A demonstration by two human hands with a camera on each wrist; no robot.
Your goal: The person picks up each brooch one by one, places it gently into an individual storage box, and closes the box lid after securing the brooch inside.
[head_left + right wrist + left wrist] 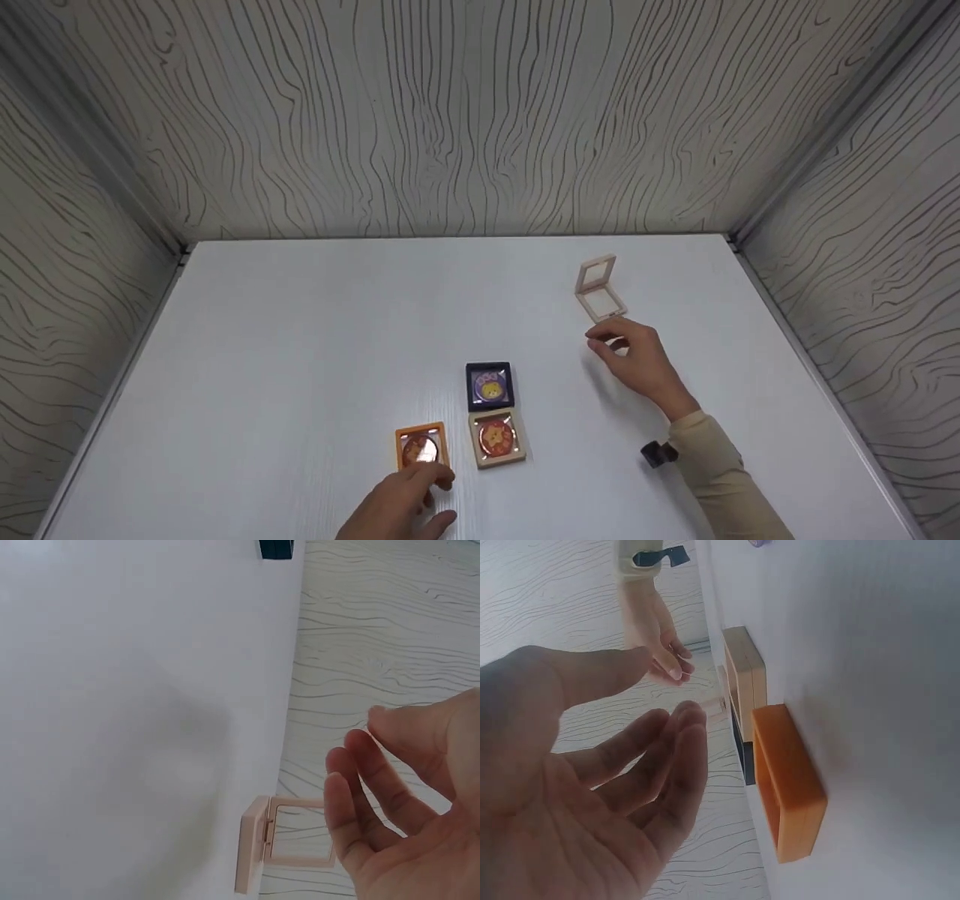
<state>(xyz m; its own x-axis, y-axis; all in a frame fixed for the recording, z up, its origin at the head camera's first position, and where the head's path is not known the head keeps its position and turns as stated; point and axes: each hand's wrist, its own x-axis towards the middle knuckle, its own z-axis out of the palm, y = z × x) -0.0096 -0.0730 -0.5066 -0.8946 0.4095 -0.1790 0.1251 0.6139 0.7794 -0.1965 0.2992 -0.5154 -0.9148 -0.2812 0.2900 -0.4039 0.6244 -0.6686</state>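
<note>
My left hand hovers at the near edge of an orange square display frame with a round badge in it. In the left wrist view its thumb and loosely bent fingers stand apart, with nothing between them. Just right of it lie a beige frame holding a red badge and, behind that, a navy frame with a purple bear badge. My right hand, fingers loosely bent and holding nothing, is in front of a pale pink frame, which stands hinged open with no badge inside.
The white table is bounded by wood-grain panels at the back and both sides. A black wrist strap piece sticks out from the right sleeve.
</note>
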